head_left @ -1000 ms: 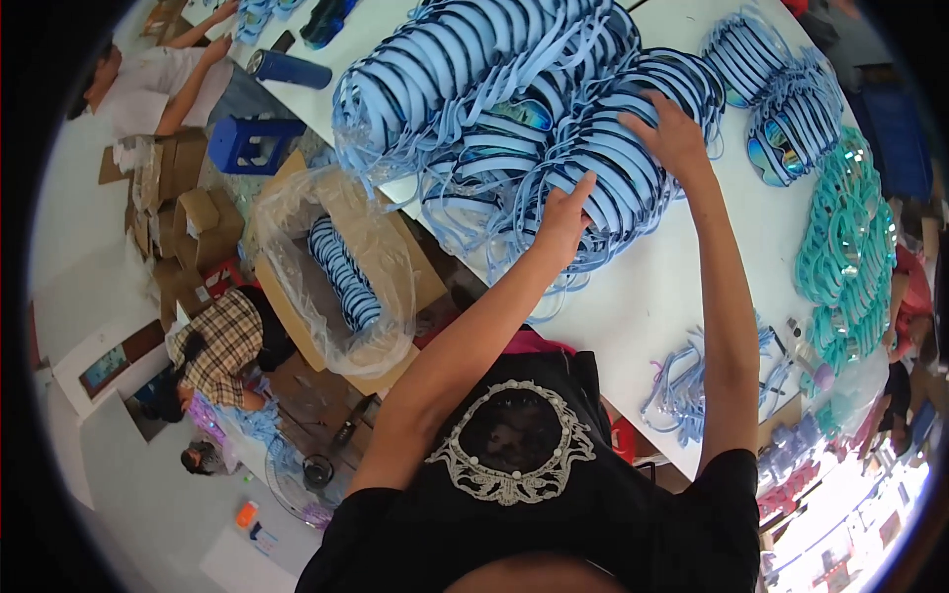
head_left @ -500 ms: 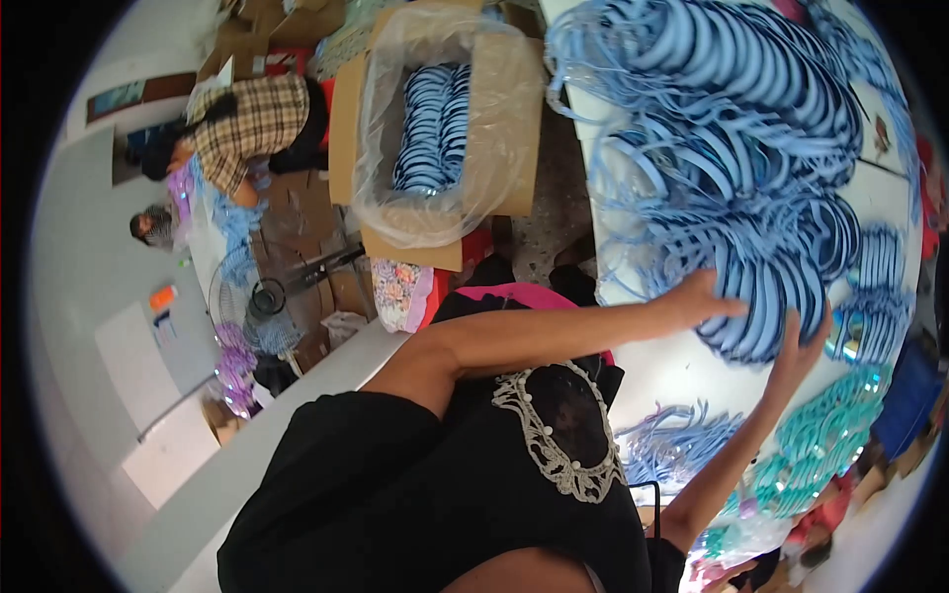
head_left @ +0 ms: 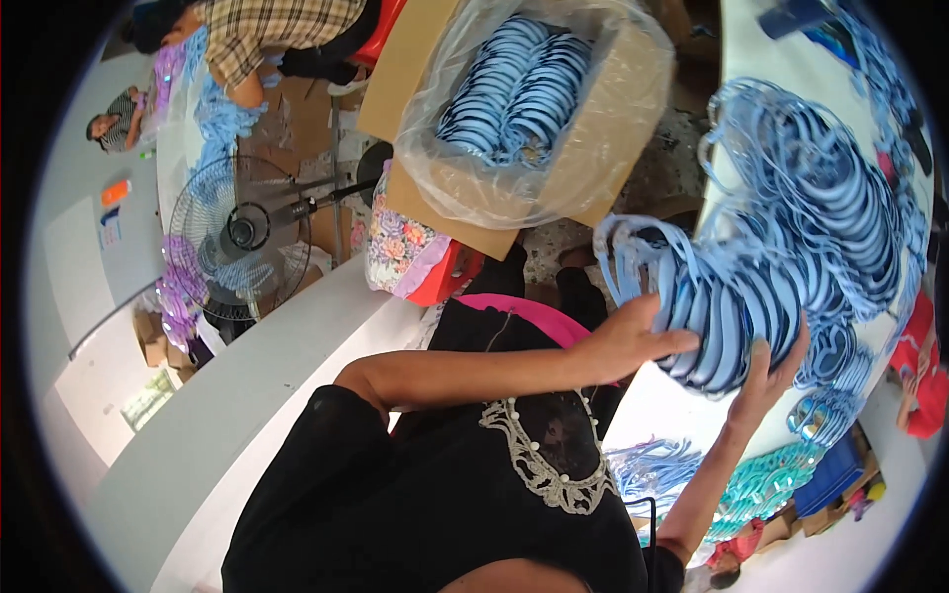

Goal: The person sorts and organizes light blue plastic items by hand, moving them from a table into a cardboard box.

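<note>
Between my two hands I hold a stack of light-blue curved bands [head_left: 730, 321] with dark edges and loose straps. My left hand [head_left: 633, 341] grips its near left side with the thumb on top. My right hand [head_left: 769, 381] clasps the opposite side, thumb on the bands and fingers partly hidden behind. Straps hang off the stack's upper left, over the table's edge. Beyond it on the white table [head_left: 756, 44] lies a long heap of the same blue bands [head_left: 840, 188].
Ahead stands an open cardboard box [head_left: 425, 74] lined with clear plastic, holding two rows of blue bands [head_left: 494, 84]. A fan [head_left: 242, 232] stands left, near a person in a plaid shirt [head_left: 277, 35]. Teal bands [head_left: 771, 479] and loose blue straps [head_left: 652, 469] lie on the near table.
The held stack has come off the table heap and moved left toward me, straps trailing. My view has turned, so the box appears farther right.
</note>
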{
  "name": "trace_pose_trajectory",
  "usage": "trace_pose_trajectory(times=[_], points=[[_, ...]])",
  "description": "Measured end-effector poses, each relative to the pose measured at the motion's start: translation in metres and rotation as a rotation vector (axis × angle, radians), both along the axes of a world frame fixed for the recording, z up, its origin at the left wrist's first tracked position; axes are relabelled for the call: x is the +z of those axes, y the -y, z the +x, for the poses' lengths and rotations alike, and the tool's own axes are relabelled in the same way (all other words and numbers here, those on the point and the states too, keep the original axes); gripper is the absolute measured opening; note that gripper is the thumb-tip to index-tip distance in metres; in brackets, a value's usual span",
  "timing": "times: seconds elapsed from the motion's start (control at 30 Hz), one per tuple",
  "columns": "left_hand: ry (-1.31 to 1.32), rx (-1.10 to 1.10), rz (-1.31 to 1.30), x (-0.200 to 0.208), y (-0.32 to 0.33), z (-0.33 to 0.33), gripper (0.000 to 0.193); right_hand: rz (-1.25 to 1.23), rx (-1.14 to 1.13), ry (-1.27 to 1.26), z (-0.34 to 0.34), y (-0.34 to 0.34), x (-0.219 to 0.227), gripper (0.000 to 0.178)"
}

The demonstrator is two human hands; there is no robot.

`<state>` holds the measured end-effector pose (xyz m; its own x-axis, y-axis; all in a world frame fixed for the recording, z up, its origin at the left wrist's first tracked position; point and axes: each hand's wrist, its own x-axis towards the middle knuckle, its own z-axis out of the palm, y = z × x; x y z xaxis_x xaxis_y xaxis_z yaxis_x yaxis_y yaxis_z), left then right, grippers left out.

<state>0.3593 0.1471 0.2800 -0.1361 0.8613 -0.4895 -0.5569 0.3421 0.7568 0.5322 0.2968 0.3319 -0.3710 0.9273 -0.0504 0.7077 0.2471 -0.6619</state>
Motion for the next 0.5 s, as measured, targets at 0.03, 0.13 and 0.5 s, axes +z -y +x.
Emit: trace_pose_trajectory(times=[0.03, 0.13, 0.5], points=[[0.030, 0.084, 0.021, -0.001, 0.005, -0.029, 0.034, -0.007, 0.051, -0.008, -0.032, -0.001, -0.012, 0.064], [-0.110, 0.198, 0.023, -0.027, 0.021, -0.114, 0.034, -0.028, 0.177, -0.120, -0.136, -0.002, -0.056, 0.065], [0.347, 0.981, 0.121, -0.267, 0.028, -0.287, 0.064, -0.029, 0.713, -0.336, -0.421, 0.007, -0.259, 0.065]])
